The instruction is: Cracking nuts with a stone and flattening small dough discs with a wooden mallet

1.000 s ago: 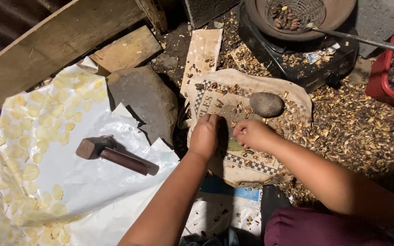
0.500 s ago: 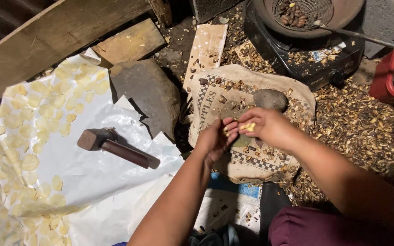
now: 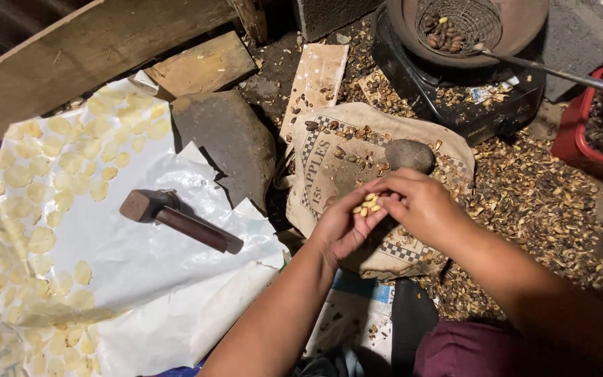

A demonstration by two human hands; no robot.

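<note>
The left hand [image 3: 343, 227] is cupped palm up over a printed sack [image 3: 357, 174] spread on the ground, and a small heap of yellow peeled kernels [image 3: 366, 207] sits loose in its palm, so it is open like a bowl and not clamped on anything. The right hand [image 3: 420, 206] comes across from the other side with its fingertips pinched together right at the kernels; whether they actually nip one or only touch the heap I cannot tell. Just beyond the hands a round grey stone [image 3: 410, 155] lies on the sack among dark unshelled seeds, and broken husks [image 3: 546, 209] cover the ground to the right. A wire scoop [image 3: 458, 24] with a few roasted seeds rests in a pan on a black stove [image 3: 455, 98]. To the left a wooden mallet [image 3: 176, 218] lies on a white plastic sheet [image 3: 141, 279] dotted with flat pale chips, beside a flat dark slab [image 3: 228, 143]. The likely slip is spilling: the kernels are small and unsecured, so a tilt of the cupped palm or a clumsy pinch could send them into the husks, where they would be hard to find. The stove also sits close to the right forearm
</note>
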